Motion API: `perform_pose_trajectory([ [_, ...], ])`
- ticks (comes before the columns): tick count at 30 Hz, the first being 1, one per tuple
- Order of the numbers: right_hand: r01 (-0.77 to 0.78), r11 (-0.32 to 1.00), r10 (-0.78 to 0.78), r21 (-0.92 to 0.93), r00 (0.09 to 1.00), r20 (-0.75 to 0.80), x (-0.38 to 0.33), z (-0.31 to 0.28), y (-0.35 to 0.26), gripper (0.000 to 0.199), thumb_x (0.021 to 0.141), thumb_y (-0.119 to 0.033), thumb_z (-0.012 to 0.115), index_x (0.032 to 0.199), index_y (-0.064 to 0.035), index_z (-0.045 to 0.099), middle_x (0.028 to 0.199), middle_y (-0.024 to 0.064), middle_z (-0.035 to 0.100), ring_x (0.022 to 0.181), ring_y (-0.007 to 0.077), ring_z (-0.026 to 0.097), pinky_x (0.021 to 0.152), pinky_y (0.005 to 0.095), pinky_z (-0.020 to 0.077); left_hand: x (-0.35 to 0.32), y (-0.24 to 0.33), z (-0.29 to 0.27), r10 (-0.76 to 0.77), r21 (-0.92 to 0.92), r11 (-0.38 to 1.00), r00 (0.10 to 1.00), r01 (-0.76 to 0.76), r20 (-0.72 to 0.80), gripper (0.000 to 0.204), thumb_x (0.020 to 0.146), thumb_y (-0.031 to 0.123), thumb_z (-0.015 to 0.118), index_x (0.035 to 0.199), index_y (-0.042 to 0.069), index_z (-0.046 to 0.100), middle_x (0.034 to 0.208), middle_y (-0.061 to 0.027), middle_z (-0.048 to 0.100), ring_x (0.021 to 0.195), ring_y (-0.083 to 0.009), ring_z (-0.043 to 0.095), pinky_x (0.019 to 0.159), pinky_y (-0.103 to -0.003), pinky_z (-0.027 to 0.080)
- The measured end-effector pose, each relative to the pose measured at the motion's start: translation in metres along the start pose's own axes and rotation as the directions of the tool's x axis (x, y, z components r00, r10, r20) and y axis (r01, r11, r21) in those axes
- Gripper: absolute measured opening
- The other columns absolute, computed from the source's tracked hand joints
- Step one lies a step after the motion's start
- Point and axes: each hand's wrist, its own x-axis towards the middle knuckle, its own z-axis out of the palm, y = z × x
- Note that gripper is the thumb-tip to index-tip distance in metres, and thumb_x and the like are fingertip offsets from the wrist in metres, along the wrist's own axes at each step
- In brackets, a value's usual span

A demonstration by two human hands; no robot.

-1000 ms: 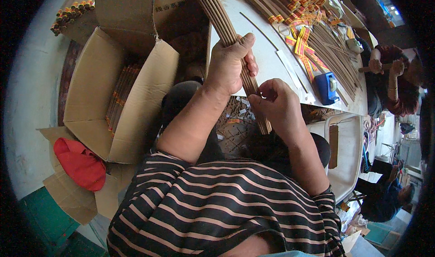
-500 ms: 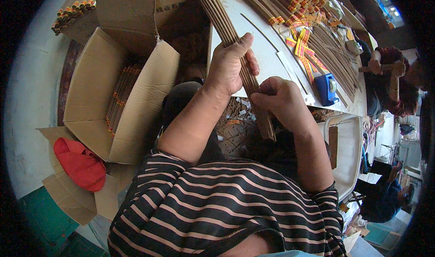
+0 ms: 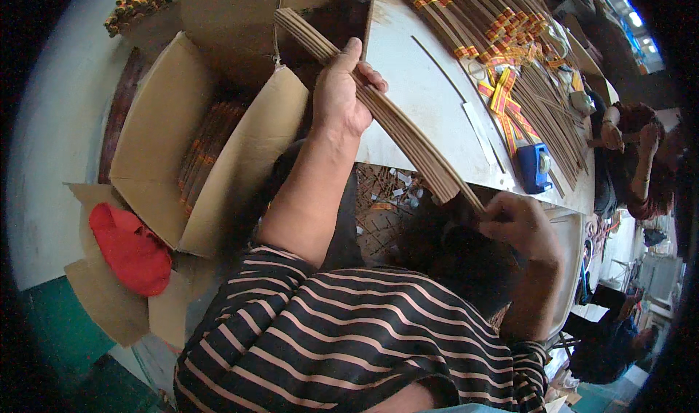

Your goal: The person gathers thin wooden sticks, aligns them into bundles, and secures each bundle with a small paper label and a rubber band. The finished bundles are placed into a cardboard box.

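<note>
My left hand [image 3: 341, 96] is wrapped round a bundle of thin brown incense sticks [image 3: 408, 145], held slanting from upper left to lower right between my lap and the table. One incense stick [image 3: 471, 197] juts out past the lower end of the others. Its tip is pinched in the fingers of my right hand [image 3: 526, 227], which is somewhat dark. On the white table [image 3: 415, 85] beside the bundle lie a single stick, a white paper strip [image 3: 478, 130] and red-and-yellow paper bands [image 3: 502, 93].
An open cardboard box [image 3: 156, 144] at left holds banded stick bundles [image 3: 211, 147]; a red cloth [image 3: 131, 253] lies near it. More banded bundles [image 3: 473, 13], loose sticks [image 3: 557, 107] and a blue tape dispenser [image 3: 535, 169] occupy the table. Another person's hands [image 3: 630, 136] work at far right.
My right hand has moved right and down, drawing one stick partly out of the bundle's lower end. The bundle now slants more, and my left hand has shifted left. The whole view has shifted slightly.
</note>
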Motion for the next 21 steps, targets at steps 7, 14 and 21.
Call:
perform_pose_trajectory([
  [7, -0.229, 0.973, 0.213, -0.014, 0.926, -0.310, 0.026, -0.023, 0.036, 0.016, 0.070, -0.009, 0.067, 0.079, 0.0008, 0.059, 0.066, 0.0073, 0.058, 0.063, 0.0127, 0.054, 0.057, 0.0269, 0.0446, 0.001, 0.004, 0.001, -0.052, -0.077, 0.995, 0.989, 0.064, 0.140, 0.027, 0.084, 0.016, 0.056, 0.063, 0.013, 0.040, 0.055, 0.0023, 0.039, 0.046, -0.0100, 0.037, 0.043, -0.025, 0.033],
  [14, -0.149, 0.871, -0.125, -0.467, 0.853, -0.506, 0.114, -0.034, 0.069, 0.021, 0.074, -0.019, 0.064, 0.082, -0.0006, 0.058, 0.077, 0.0169, 0.062, 0.075, 0.0340, 0.060, 0.068, 0.0396, 0.0465, -0.006, -0.010, 0.010, -0.166, -0.026, 0.983, 0.936, 0.183, 0.310, 0.029, 0.085, 0.018, 0.054, 0.060, 0.013, 0.041, 0.051, 0.0038, 0.038, 0.042, -0.0080, 0.037, 0.039, -0.023, 0.031],
  [21, 0.280, 0.948, -0.210, 0.154, 0.909, -0.360, 0.087, 0.026, -0.008, 0.035, 0.084, -0.029, 0.059, 0.100, 0.0021, 0.056, 0.086, 0.0069, 0.056, 0.085, 0.0121, 0.051, 0.075, 0.0254, 0.0414, -0.011, -0.015, 0.008, -0.176, 0.051, 0.984, 0.910, 0.169, 0.376, 0.031, 0.084, 0.020, 0.056, 0.059, 0.013, 0.040, 0.051, 0.0038, 0.039, 0.043, -0.0080, 0.037, 0.040, -0.024, 0.033],
])
